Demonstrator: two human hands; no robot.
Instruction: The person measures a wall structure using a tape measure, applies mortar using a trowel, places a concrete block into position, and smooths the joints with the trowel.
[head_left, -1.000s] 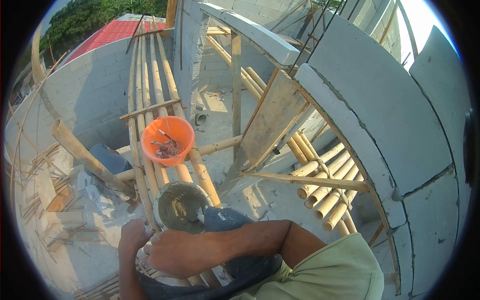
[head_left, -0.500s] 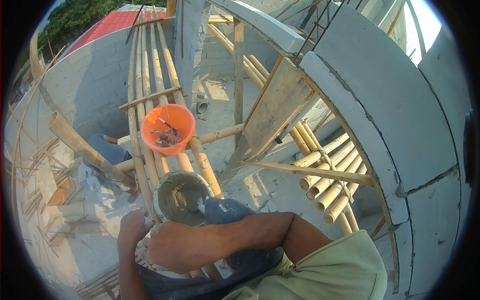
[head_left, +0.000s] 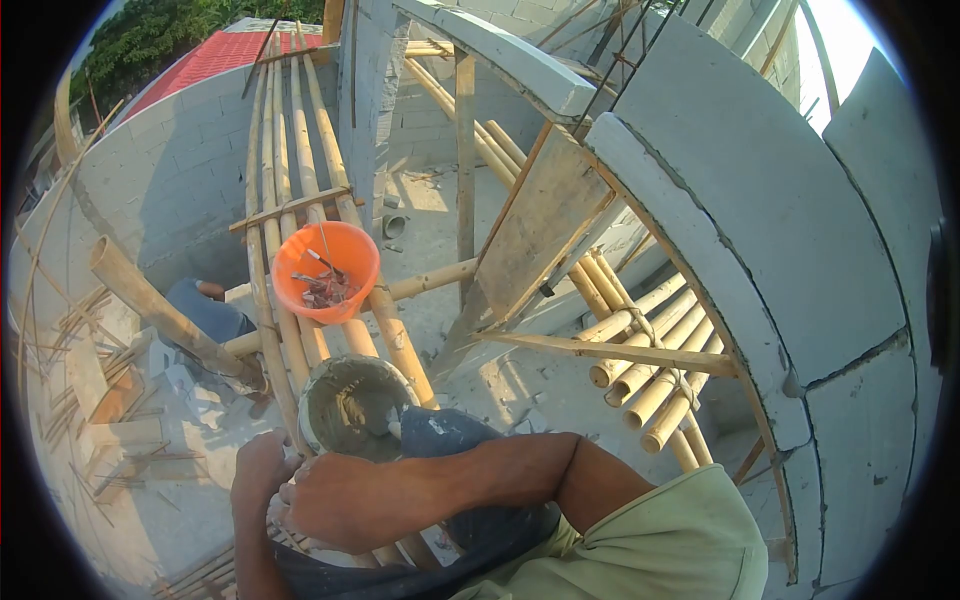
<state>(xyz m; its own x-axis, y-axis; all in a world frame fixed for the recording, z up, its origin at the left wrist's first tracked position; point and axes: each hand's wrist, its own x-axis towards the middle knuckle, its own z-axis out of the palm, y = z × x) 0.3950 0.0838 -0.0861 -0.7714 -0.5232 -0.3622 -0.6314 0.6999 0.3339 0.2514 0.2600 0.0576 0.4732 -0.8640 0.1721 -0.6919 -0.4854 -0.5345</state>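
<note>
My left hand (head_left: 262, 468) and my right hand (head_left: 345, 503) are close together at the lower left, just in front of my lap. Both have their fingers curled closed. Whatever they may hold is hidden behind the fingers and the back of the right hand. Just beyond them stands a mortar bucket (head_left: 318, 440), its rim coated in grey and wet grey mortar inside. Past it, an orange basin (head_left: 330, 312) rests on the bamboo poles, with reddish scraps and what look like hand tools in it.
Long bamboo poles (head_left: 283, 180) form a narrow platform high above the floor. To the right are a bundle of lashed bamboo (head_left: 665, 350), a wooden board (head_left: 545, 225) and a curved wall of pale blocks (head_left: 760, 190). Another person (head_left: 212, 310) is partly visible below left.
The view has shifted slightly, so the surroundings sit a little further left and lower. My hands stay closed together in nearly the same place.
</note>
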